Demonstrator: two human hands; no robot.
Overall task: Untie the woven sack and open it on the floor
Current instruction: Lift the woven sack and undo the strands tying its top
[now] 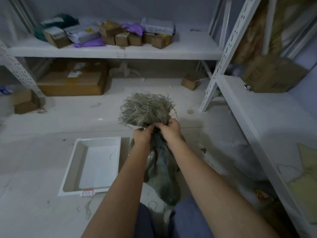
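A grey-green woven sack (pixel 162 170) lies on the white floor between my knees, its neck pointing away from me. The neck is bunched tight, and beyond it the frayed mouth (pixel 145 107) fans out in loose strands. My left hand (pixel 143 135) and my right hand (pixel 169 127) meet at the bunched neck, fingers pinched on the fabric and on whatever binds it. The tie itself is hidden under my fingers.
A white rectangular tray (pixel 96 164) with a red-edged label sits on the floor left of the sack. White metal shelving (pixel 120 52) holding cardboard boxes and parcels runs along the back, and another rack (pixel 240 93) stands at the right. Loose fibres litter the floor.
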